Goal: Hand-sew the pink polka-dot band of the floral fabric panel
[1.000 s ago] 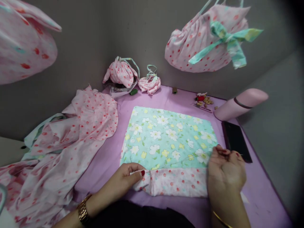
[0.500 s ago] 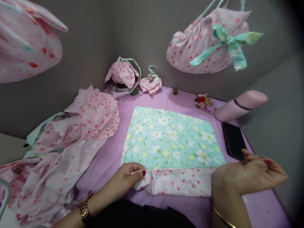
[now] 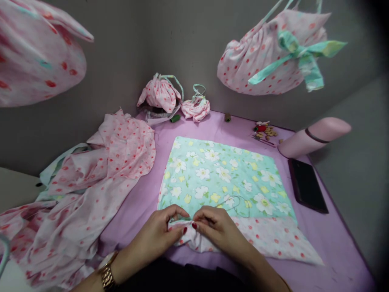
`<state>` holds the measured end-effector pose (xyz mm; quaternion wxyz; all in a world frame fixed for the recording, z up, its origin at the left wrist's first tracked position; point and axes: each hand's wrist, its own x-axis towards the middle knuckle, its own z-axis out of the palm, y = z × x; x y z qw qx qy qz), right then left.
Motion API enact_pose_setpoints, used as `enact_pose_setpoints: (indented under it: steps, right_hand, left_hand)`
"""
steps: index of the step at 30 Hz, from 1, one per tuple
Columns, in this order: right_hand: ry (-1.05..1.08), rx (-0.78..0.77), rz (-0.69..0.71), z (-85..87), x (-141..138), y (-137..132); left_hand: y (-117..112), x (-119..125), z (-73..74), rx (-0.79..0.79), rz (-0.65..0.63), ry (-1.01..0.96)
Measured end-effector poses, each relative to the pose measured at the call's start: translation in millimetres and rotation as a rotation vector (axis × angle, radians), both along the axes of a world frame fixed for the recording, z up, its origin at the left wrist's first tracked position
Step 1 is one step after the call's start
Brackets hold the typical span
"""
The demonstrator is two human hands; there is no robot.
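My left hand [image 3: 162,229] pinches the folded pink floral edge [image 3: 267,237] of a mint-green fabric piece with white and yellow flowers [image 3: 223,174]. Close beside it, my right hand [image 3: 220,231] is closed in a pinch at the same edge, the two thumbs almost meeting. What sits between the right fingertips is too small or hidden to make out. A thin dark thread [image 3: 243,198] loops over the mint fabric just beyond my right hand. The right end of the pink strip lies flat on the lilac cloth [image 3: 306,227].
Crumpled pink fabric [image 3: 121,150] heaps at left. A pink bottle [image 3: 314,136] and a dark phone [image 3: 306,184] stand and lie at right. Pink drawstring pouches [image 3: 161,95] rest at the back; another pouch [image 3: 261,69] hangs above. A red thread spool [image 3: 259,128] lies near small beige pieces.
My right hand has come from beside the phone leftward to the fabric edge and closed next to my left hand. The thread loop now shows on the mint fabric. My left hand keeps its pinch.
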<state>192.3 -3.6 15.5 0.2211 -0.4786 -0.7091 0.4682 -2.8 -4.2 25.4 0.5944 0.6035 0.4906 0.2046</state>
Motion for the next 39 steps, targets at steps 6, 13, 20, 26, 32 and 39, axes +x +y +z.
enact_pose_setpoints:
  steps: [6,13,20,26,32,39]
  right_hand:
    - [0.004,0.044,0.030,-0.1,-3.3,-2.0]
    - [0.066,0.119,0.009,-2.6,-6.6,-7.0]
    - [0.087,0.078,-0.073,-5.2,-9.7,-6.7]
    - [0.141,-0.008,-0.147,-5.9,-6.7,-6.2]
    - [0.122,0.174,-0.140,-4.7,-3.1,-8.3]
    - [0.133,0.189,-0.060,-8.3,-5.1,-10.8]
  left_hand:
    - [-2.2,-2.2,5.5,0.118,-0.073,0.083]
    - [1.1,-5.8,2.9,0.135,-0.028,0.177]
    - [4.2,-2.8,4.4,-0.222,0.055,-0.064]
    - [3.8,-1.5,-4.6,-0.408,0.188,-0.217]
    - [3.8,-2.4,-7.6,-0.466,0.235,-0.262]
    - [5.4,-0.3,-4.5,-0.471,0.238,-0.217]
